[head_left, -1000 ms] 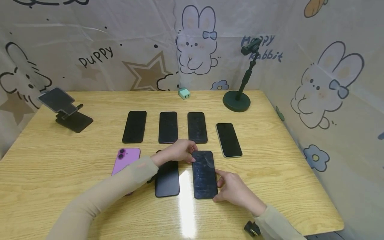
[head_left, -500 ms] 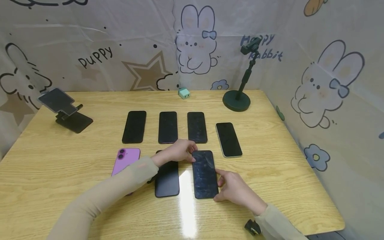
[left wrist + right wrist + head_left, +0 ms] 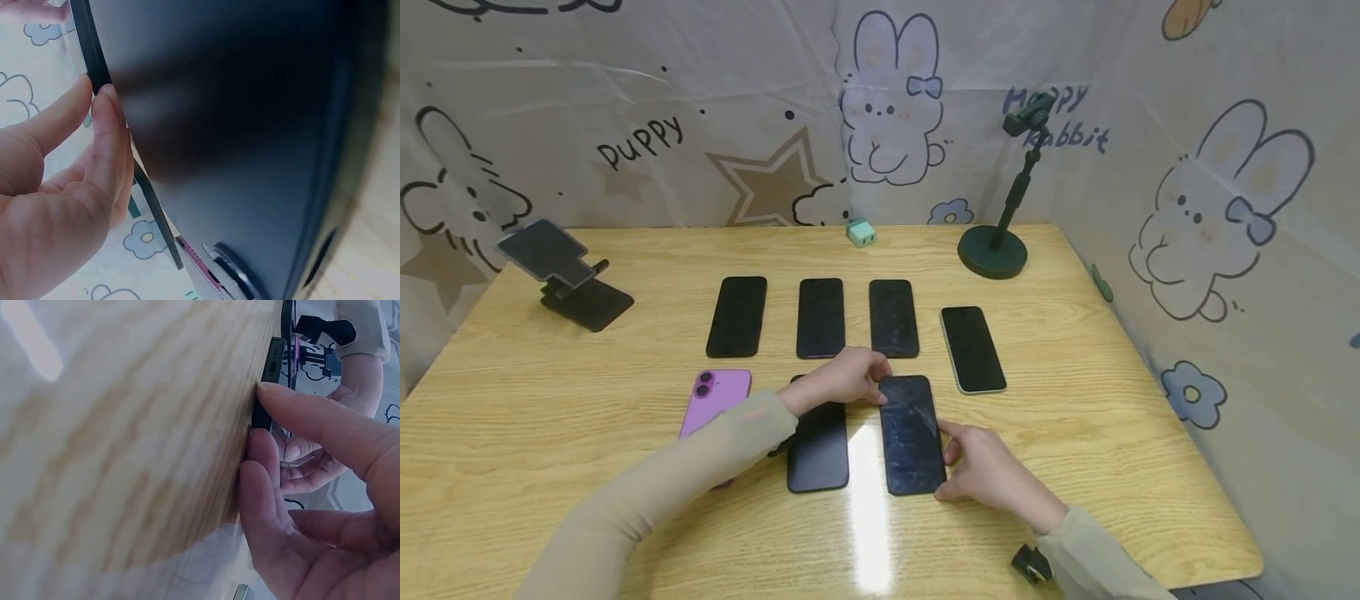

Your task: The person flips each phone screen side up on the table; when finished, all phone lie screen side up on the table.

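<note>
A black smartphone (image 3: 913, 435) lies screen up at the near right of two rows of phones. My left hand (image 3: 854, 375) reaches across and holds its upper left corner, thumb at the left side and fingers at the top edge. In the left wrist view, the left fingers (image 3: 106, 122) meet a thin dark phone edge. My right hand (image 3: 985, 468) grips the same phone at its lower right, with a finger along the right side and the thumb by the bottom corner. The right wrist view shows the right thumb (image 3: 281, 400) at the end with the charging port.
Beneath my left forearm lie another black phone (image 3: 817, 454) and a purple phone (image 3: 718, 396), back up. Behind them, several dark phones form a row, with a silver-edged phone (image 3: 973, 350) at right. A phone stand (image 3: 568, 275), mint charger (image 3: 861, 233) and dark green stand (image 3: 992, 252) stand farther back.
</note>
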`<state>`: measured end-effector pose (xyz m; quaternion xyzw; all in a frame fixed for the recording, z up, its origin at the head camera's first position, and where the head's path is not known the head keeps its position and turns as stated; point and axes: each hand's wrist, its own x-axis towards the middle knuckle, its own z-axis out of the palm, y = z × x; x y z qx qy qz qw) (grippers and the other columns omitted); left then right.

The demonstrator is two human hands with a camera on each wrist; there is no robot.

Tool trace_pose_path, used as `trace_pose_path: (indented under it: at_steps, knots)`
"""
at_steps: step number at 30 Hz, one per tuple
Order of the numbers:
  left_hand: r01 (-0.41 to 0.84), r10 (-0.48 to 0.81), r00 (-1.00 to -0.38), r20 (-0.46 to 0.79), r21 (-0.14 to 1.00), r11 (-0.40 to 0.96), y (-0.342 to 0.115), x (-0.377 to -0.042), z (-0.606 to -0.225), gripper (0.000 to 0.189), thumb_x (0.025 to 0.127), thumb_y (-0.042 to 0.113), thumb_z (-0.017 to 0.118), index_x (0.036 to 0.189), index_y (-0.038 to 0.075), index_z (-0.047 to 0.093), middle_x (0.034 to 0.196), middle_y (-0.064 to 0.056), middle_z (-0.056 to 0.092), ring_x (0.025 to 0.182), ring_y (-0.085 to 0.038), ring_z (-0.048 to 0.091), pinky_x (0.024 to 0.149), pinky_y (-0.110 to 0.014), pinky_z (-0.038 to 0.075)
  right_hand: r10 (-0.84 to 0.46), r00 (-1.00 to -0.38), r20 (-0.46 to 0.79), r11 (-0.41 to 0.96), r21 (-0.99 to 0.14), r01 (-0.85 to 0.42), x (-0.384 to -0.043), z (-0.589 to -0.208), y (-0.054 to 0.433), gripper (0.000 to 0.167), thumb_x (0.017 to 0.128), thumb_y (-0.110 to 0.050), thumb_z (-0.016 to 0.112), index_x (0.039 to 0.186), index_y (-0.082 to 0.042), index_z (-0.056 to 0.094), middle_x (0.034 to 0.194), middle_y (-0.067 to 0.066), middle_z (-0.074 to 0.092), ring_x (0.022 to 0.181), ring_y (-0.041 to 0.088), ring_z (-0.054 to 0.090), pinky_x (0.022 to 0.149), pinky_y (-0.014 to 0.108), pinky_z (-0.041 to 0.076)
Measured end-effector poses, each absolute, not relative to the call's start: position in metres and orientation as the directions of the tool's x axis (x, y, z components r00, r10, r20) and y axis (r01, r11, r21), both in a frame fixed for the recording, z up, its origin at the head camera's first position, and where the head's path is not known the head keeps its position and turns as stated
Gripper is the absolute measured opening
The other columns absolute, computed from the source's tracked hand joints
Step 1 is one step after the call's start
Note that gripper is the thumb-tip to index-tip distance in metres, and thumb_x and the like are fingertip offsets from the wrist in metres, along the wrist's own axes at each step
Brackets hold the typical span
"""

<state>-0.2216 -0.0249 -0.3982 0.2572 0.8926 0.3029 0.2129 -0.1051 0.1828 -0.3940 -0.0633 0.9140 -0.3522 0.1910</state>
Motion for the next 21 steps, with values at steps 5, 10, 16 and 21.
trace_pose_path:
  at_steps: [5, 10, 16, 21]
  knots:
    - [0.332, 0.582, -0.782, -0.224, 0.641, 0.692, -0.0244, -0.222, -0.3979, 0.033, 0.079, 0.01, 0.078, 0.109, 0.002, 0.066, 0.099, -0.01, 0.065, 0.088, -0.019, 0.057, 0.08, -0.031, 0.05, -0.249, -0.918, -0.31, 0.746, -0.666, 0.023, -0.1048, -0.3925, 0.1827, 0.094, 0.054, 0.002, 0.088, 0.137, 0.009, 0.044, 0.079, 0.003, 0.057, 0.062, 0.012, 0.053, 0.056, 0.025, 0.045]
    - [0.326, 0.576, -0.786, -0.226, 0.639, 0.696, -0.0241, -0.2213, -0.397, 0.033, 0.079, 0.01, 0.078, 0.109, 0.002, 0.067, 0.099, -0.009, 0.065, 0.088, -0.018, 0.057, 0.079, -0.031, 0.05, -0.243, -0.919, -0.312, 0.76, -0.649, 0.019, -0.1049, -0.3913, 0.1813, 0.094, 0.054, 0.001, 0.089, 0.136, 0.009, 0.045, 0.079, 0.003, 0.057, 0.061, 0.012, 0.053, 0.056, 0.025, 0.045]
    - [0.327, 0.575, -0.785, -0.23, 0.634, 0.701, -0.0224, -0.2201, -0.3958, 0.033, 0.08, 0.01, 0.077, 0.111, 0.002, 0.067, 0.102, -0.01, 0.065, 0.091, -0.02, 0.058, 0.082, -0.033, 0.051, -0.234, -0.916, -0.327, 0.779, -0.626, 0.025, -0.1042, -0.39, 0.179, 0.094, 0.055, 0.0, 0.089, 0.137, 0.009, 0.045, 0.078, 0.002, 0.057, 0.061, 0.012, 0.053, 0.057, 0.026, 0.045]
    - [0.35, 0.586, -0.78, -0.222, 0.621, 0.701, -0.0222, -0.2187, -0.395, 0.035, 0.08, 0.01, 0.077, 0.112, 0.001, 0.066, 0.104, -0.012, 0.066, 0.094, -0.021, 0.059, 0.084, -0.034, 0.051, -0.228, -0.912, -0.34, 0.784, -0.62, 0.035, -0.1028, -0.3899, 0.1781, 0.093, 0.056, -0.001, 0.089, 0.137, 0.008, 0.045, 0.079, 0.002, 0.056, 0.061, 0.013, 0.053, 0.057, 0.026, 0.044]
